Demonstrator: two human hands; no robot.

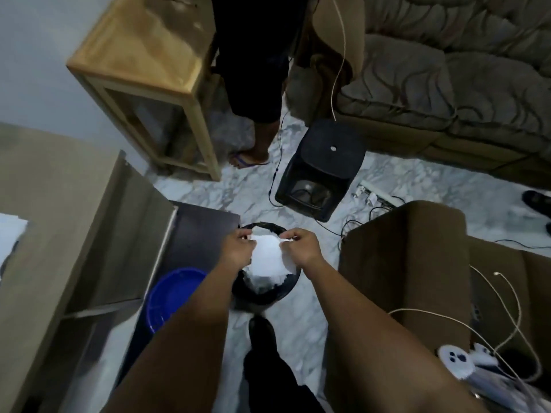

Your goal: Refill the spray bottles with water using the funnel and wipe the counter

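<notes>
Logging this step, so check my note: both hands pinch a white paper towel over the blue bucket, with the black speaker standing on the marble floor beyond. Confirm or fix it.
One detail is wrong. In the head view, the left hand and right hand pinch the white paper towel over a black bin, not over the blue bucket, which sits to the left. The black speaker on the marble floor is right.

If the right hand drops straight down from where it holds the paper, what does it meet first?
Most likely the black bin directly below: the right hand and left hand pinch a white paper towel over its opening. Depth is unclear; crumpled paper inside may come first.
</notes>
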